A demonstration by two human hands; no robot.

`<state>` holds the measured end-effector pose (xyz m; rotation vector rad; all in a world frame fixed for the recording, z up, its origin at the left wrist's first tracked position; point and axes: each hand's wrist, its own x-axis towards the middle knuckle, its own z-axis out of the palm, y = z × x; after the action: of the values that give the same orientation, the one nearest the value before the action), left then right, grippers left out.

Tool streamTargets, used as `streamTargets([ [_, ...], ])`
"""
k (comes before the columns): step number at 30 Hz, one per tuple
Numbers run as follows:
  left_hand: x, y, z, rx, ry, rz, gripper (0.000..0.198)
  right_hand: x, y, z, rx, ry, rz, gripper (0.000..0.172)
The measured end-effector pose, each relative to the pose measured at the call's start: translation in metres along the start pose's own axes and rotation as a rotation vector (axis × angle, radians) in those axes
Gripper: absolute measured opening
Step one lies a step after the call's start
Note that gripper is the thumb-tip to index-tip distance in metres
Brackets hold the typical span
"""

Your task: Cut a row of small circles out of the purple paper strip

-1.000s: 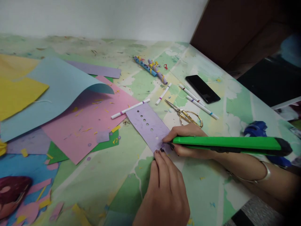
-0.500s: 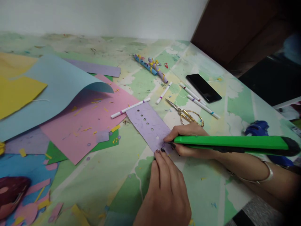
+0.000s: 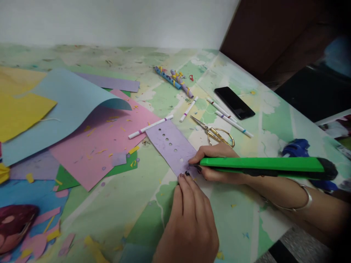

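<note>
A purple paper strip (image 3: pixel 167 140) with a row of small round holes lies on the patterned table. My right hand (image 3: pixel 219 164) is closed round a green utility knife (image 3: pixel 263 164), its tip at the strip's near end. The blade itself is too dark to make out. My left hand (image 3: pixel 189 223) rests flat, fingertips on the strip's near edge, fingers stretched out with nothing held. Gold-handled scissors (image 3: pixel 215 132) lie just beyond my right hand. A white marker (image 3: pixel 150 126) touches the strip's far end.
Coloured sheets, among them a pink one (image 3: pixel 109 128) and a light blue one (image 3: pixel 65 113), spread at the left. Beyond the strip are a phone (image 3: pixel 234 102), more markers and two rolled paper tubes (image 3: pixel 168 77). A blue object (image 3: pixel 296 148) sits at the right.
The whole view has shifted slightly. Both hands stay at the strip's near end, the knife still in my right hand, with very little movement against the paper.
</note>
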<state>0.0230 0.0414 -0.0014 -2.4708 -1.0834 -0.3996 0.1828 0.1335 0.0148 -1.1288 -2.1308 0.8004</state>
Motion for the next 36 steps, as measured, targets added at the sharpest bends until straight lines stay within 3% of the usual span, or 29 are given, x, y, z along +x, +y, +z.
streamTargets([
  [11, 0.004, -0.004, -0.001, -0.034, 0.038, 0.017, 0.037, 0.001, -0.001, 0.003, -0.036, 0.039, -0.058, 0.024],
  [14, 0.015, -0.03, 0.002, -0.191, 0.127, 0.072, 0.023, -0.003, 0.003, 0.003, -0.028, 0.041, -0.075, 0.023],
  [16, 0.025, -0.057, 0.008, -0.366, 0.133, 0.094, 0.028, -0.005, 0.007, 0.004, -0.015, 0.037, -0.096, 0.022],
  [19, 0.037, -0.1, 0.025, -0.397, 0.077, -0.203, 0.023, -0.005, 0.009, 0.005, -0.007, 0.041, -0.104, 0.022],
  [20, 0.039, -0.111, 0.032, -0.423, 0.037, -0.234, 0.016, -0.005, 0.008, 0.005, -0.011, 0.049, -0.103, 0.021],
  [23, 0.042, -0.132, 0.05, -0.409, -0.078, -0.319, 0.026, -0.002, 0.004, 0.003, -0.023, 0.053, -0.115, 0.022],
  [27, 0.041, -0.139, 0.062, -0.389, -0.134, -0.343, 0.027, 0.0, -0.002, 0.002, -0.035, 0.054, -0.113, 0.022],
  [36, 0.042, -0.141, 0.062, -0.466, -0.114, -0.374, 0.028, -0.001, -0.003, 0.003, -0.058, 0.074, -0.025, 0.021],
])
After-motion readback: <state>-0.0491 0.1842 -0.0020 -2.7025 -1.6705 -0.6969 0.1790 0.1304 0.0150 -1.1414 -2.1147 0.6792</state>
